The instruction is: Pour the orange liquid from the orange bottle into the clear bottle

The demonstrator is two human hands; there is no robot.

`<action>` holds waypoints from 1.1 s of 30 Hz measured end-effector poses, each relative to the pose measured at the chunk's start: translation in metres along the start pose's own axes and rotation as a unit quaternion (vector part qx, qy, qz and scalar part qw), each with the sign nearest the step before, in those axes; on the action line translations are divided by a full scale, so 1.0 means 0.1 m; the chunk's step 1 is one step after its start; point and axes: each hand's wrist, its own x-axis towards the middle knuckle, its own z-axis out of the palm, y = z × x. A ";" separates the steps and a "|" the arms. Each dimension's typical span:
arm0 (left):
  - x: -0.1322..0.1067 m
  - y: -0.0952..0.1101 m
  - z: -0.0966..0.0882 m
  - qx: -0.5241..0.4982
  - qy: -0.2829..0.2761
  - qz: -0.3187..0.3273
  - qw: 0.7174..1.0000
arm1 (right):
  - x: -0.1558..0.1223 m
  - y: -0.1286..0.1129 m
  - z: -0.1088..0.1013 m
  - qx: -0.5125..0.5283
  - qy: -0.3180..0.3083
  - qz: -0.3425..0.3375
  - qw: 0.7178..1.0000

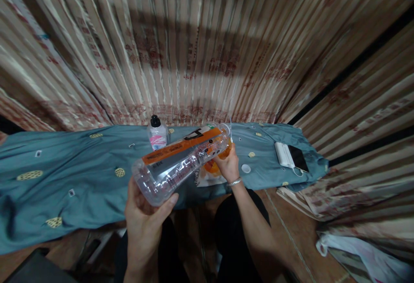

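A large clear plastic bottle [174, 166] with an orange and grey label lies tilted across the middle of the view, its neck to the upper right. My left hand [144, 227] is wrapped round its base, thumb along the near side. By the neck is my right hand [230, 166], closed, with a bracelet at the wrist. The bottle hides most of its fingers. Something orange and a thin white strip show beside these fingers; I cannot make out what they are. Under the bottle, an orange and white packet [210, 180] lies partly hidden on the cloth.
A black-capped bottle [158, 134] with a pink label stands behind on the teal cloth [97, 166]. A round white cap [246, 168] lies right of my right hand. Farther right are a white power bank [284, 155] and a cabled black phone [298, 158]. Curtains [194, 58] hang close behind.
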 end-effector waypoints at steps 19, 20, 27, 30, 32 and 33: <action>0.00 -0.01 -0.01 -0.013 -0.001 0.005 1.000 | 0.00 0.03 0.00 0.010 0.001 -0.019 1.000; 0.00 0.00 -0.01 -0.013 0.001 0.004 1.000 | 0.00 0.02 0.00 0.011 0.003 -0.019 1.000; 0.00 0.01 0.01 -0.015 0.000 0.004 1.000 | 0.00 0.02 0.00 0.011 0.002 -0.010 1.000; 0.01 0.01 0.02 -0.015 0.003 0.005 1.000 | 0.00 0.02 0.00 0.008 0.003 -0.010 1.000; 0.01 0.02 0.02 -0.011 -0.001 0.007 1.000 | 0.00 0.02 0.00 0.009 0.004 -0.009 1.000; 0.01 0.02 0.02 -0.009 -0.002 0.008 1.000 | 0.00 0.02 0.00 0.010 0.005 -0.009 1.000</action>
